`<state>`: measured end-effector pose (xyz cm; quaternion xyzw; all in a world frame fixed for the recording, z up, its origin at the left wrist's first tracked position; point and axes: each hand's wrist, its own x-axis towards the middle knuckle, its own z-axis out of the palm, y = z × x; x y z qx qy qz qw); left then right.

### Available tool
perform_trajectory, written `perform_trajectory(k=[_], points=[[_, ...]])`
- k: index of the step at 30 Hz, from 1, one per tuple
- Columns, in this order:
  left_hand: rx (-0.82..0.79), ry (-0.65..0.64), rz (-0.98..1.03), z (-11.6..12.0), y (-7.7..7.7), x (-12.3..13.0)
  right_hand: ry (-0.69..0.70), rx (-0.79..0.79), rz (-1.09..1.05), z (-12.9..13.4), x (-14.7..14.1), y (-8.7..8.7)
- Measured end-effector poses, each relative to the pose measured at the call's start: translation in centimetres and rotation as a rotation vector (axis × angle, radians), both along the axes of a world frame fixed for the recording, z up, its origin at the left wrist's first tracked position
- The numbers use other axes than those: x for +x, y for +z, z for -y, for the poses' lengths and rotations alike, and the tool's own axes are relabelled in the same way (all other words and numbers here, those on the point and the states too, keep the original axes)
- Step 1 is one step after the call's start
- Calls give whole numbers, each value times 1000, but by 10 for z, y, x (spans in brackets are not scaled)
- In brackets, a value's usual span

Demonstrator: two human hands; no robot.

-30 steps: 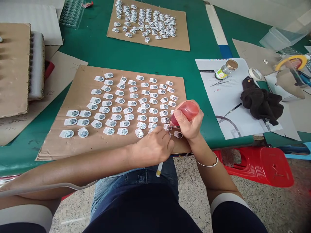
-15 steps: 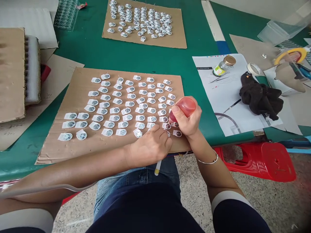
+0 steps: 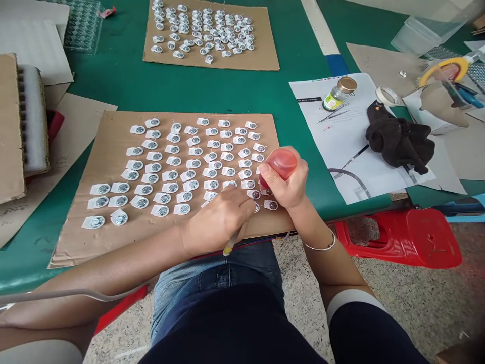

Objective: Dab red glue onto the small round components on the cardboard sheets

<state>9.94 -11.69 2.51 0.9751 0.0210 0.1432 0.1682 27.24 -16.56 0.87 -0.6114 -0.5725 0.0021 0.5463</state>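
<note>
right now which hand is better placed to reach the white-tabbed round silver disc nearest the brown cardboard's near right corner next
The right hand, probably: gripping a translucent red bulb, it is closest to that silver disc. The left hand, holding a yellow-tipped stick, is farther left.

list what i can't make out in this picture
All in the head view:
Yellow-ended stick: its other end, hidden by the left hand.
Round pieces on the near cardboard: any beneath the left hand, covered by it.
Red bulb: partly covered by the right hand.
Printed sheet: small text, too small to read.
Stacked cardboard: cut off by the left edge.
</note>
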Motion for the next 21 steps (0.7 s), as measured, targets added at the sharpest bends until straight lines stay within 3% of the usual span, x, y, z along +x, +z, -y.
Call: perform_trajectory(k=[15,21], points=[[-393,45,12,-16,7,0,51,-26,57,11,-4,7],[-442,64,-5,-17,8,-2,-194,163,-220,40,-8,-9]])
